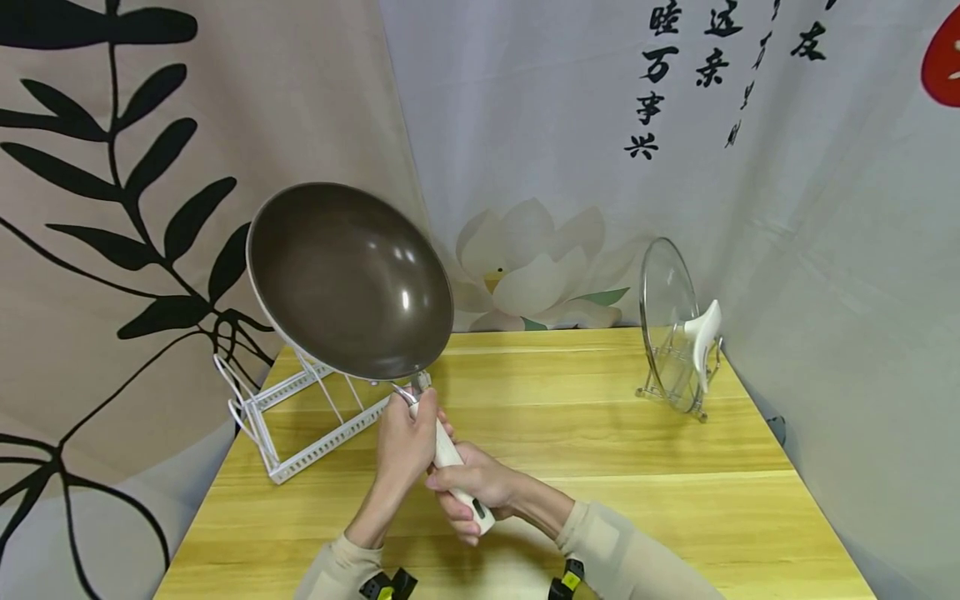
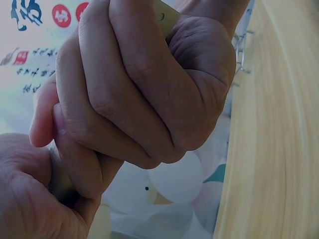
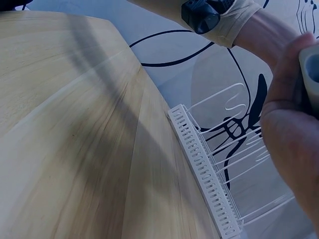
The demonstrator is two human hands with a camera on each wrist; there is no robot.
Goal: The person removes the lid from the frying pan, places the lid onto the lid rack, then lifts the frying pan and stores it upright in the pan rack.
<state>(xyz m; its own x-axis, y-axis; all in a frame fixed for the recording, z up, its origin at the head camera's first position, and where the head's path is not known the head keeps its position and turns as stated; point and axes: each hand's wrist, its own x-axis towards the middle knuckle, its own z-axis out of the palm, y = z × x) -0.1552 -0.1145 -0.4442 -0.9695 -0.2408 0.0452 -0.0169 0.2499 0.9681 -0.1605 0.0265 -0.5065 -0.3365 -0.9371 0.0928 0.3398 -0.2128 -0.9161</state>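
A deep brown frying pan (image 1: pixel 348 279) is held up over the table, its inside facing me and its white handle (image 1: pixel 447 450) slanting down to the right. Near the pan end, my left hand (image 1: pixel 406 437) grips the handle. My right hand (image 1: pixel 480 487) is wrapped round the handle's lower end. In the left wrist view the curled fingers (image 2: pixel 124 84) of one hand cover most of the handle. The handle's butt end (image 3: pixel 311 72) shows beside my right hand (image 3: pixel 294 134) in the right wrist view.
Below the pan, a white wire rack (image 1: pixel 322 446) stands at the table's left edge. A glass lid (image 1: pixel 667 308) with a white knob (image 1: pixel 702 337) leans upright in a small wire stand (image 1: pixel 701 414) at the back right. Printed curtains (image 1: pixel 540 125) hang behind the wooden table (image 1: pixel 600 433).
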